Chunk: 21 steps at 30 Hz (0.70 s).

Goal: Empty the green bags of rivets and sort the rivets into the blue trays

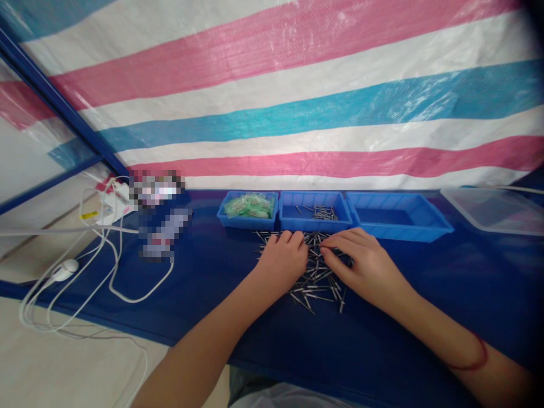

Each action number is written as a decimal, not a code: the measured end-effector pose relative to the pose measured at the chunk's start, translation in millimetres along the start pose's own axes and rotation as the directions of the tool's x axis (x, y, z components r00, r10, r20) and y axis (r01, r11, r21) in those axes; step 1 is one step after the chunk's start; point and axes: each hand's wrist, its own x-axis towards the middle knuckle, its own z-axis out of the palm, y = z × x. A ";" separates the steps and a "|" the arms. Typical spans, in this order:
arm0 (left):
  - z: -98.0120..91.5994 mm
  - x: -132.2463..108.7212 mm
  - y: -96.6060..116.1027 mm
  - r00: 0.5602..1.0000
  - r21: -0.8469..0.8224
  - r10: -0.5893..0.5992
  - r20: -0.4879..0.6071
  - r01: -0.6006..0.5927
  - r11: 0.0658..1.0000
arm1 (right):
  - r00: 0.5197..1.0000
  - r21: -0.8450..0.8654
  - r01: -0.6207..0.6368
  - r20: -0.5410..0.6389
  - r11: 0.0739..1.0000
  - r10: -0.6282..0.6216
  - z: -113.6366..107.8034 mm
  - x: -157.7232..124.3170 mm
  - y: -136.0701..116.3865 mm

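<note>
Dozens of thin metal pieces are lying crisscross in a loose pile on the counter, just in front of the middle bin. Left hand is resting over the pile's left side, fingers bending down into it; I'm not seeing whether they're gripping anything. Right hand is working the right side, thumb and forefinger tips sitting close together at the pieces; can't tell if one is pinched. For clean handling I'm favouring a light fingertip pinch, one shaft at a time: crossed pieces are probably snagging each other, and slim ones could be rolling. Middle bin is holding similar pieces; left bin is carrying green packets; right bin is standing alongside. Farther right, a clear plastic tray is lying. Far left, white cables are looping. Striped sheet is hanging behind.
</note>
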 end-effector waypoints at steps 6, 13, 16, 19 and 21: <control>7.5 -0.8 4.6 1.000 0.045 0.023 -0.012 -0.023 0.999 | 0.998 -0.016 0.030 0.056 0.999 -0.029 4.3 -0.6 4.3; 3.8 2.1 2.4 0.999 0.041 0.026 -0.022 -0.025 0.999 | 0.994 -0.032 0.051 0.101 0.998 -0.048 8.0 -1.0 7.5; -0.3 1.7 -2.9 0.998 0.026 0.014 -0.056 -0.013 1.000 | 0.992 -0.031 0.055 0.117 0.998 -0.051 7.7 -1.3 8.3; -5.7 0.8 -6.5 0.999 0.009 0.006 -0.049 -0.005 1.000 | 0.991 -0.025 0.053 0.123 0.998 -0.049 6.4 -1.4 8.1; -8.3 0.3 -7.9 1.000 -0.010 0.014 -0.025 -0.014 1.000 | 0.991 -0.022 0.054 0.122 0.998 -0.050 5.4 -1.2 7.5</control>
